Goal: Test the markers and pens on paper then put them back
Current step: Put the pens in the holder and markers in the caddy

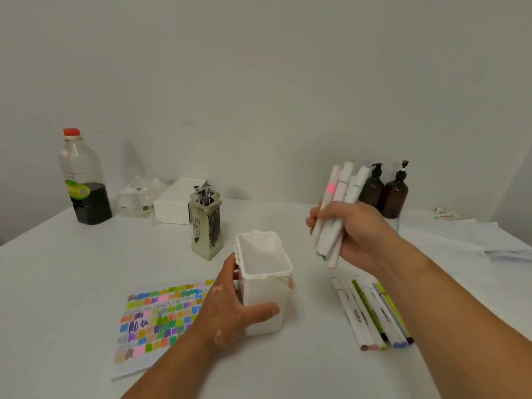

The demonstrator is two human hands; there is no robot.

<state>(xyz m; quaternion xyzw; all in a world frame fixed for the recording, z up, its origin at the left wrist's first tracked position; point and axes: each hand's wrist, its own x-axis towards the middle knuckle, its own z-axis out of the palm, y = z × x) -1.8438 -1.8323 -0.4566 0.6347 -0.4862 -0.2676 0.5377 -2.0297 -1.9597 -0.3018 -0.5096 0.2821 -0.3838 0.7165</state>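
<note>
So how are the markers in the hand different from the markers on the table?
The held markers are up in the air, gripped by the right hand; the table markers lie on the table. The held markers point nearly upright in a tight bunch; the table markers lie flat, side by side. Both have white bodies with coloured ends.

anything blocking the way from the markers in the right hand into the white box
Nothing visible. The markers in the right hand are up and right of the white box, whose open mouth looks empty. The left hand grips its side, clear of the opening.
</note>
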